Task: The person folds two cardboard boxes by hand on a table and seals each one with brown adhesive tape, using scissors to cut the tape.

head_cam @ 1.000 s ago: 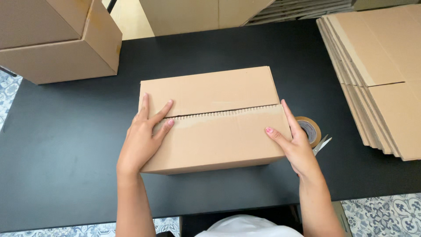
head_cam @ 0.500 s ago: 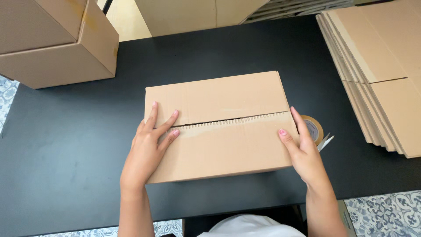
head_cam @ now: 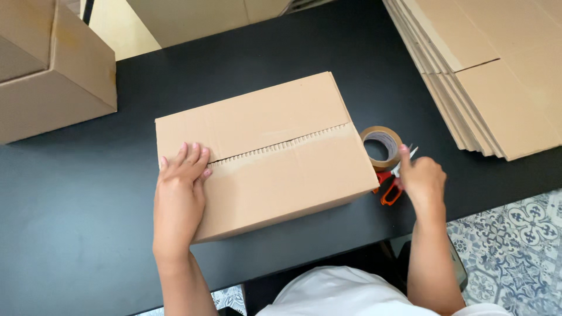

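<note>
Two hands are at work: our left hand (head_cam: 180,193) lies flat, fingers together, on the left end of the closed cardboard box (head_cam: 266,155) at centre frame, just below its unsealed flap seam (head_cam: 275,147). Our right hand (head_cam: 420,178) is off the box at its right edge, fingers curled over red-handled scissors (head_cam: 391,182) beside the roll of brown tape (head_cam: 381,146); whether it has gripped them we cannot tell. Both rest on the black tabletop (head_cam: 88,193). Another box (head_cam: 52,70) sits upper left, flat cardboard sheets (head_cam: 497,64) upper right. With only one palm pressing, the flaps could spring open or the box slide, and a hasty reach could knock the tape away.
</note>
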